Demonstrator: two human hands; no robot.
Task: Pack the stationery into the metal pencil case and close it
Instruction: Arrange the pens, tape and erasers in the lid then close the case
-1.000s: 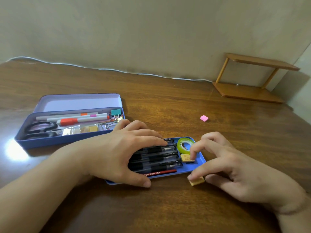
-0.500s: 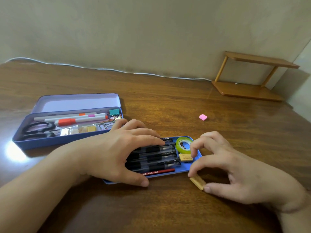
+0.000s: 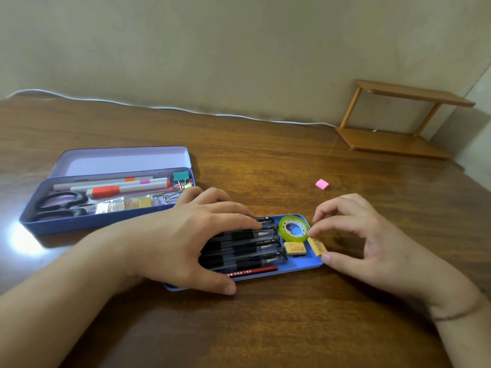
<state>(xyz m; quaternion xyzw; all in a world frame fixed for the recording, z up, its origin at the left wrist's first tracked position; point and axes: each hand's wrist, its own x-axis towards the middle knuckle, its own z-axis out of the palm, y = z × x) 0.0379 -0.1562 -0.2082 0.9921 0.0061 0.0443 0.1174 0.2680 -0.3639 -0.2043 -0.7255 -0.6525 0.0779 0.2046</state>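
Observation:
A blue metal pencil case (image 3: 79,224) lies open at the left, lid back, with scissors (image 3: 61,205), markers and clips inside. In front of me a blue tray (image 3: 305,266) carries several black pens (image 3: 247,248), a red pencil, a green tape roll (image 3: 293,229) and a yellow eraser (image 3: 295,248). My left hand (image 3: 191,240) rests flat on the pens, thumb at the tray's near edge. My right hand (image 3: 364,243) pinches a second yellow eraser (image 3: 317,247) between forefinger and thumb over the tray's right end.
A small pink eraser (image 3: 322,184) lies loose on the wooden table (image 3: 265,328) beyond the tray. At the back right stands a low wooden shelf (image 3: 393,139). A white cable (image 3: 159,108) runs along the wall.
My right hand has lifted the second yellow eraser off the table in front of the tray and carried it up over the tray's right end. The left hand has stayed on the pens.

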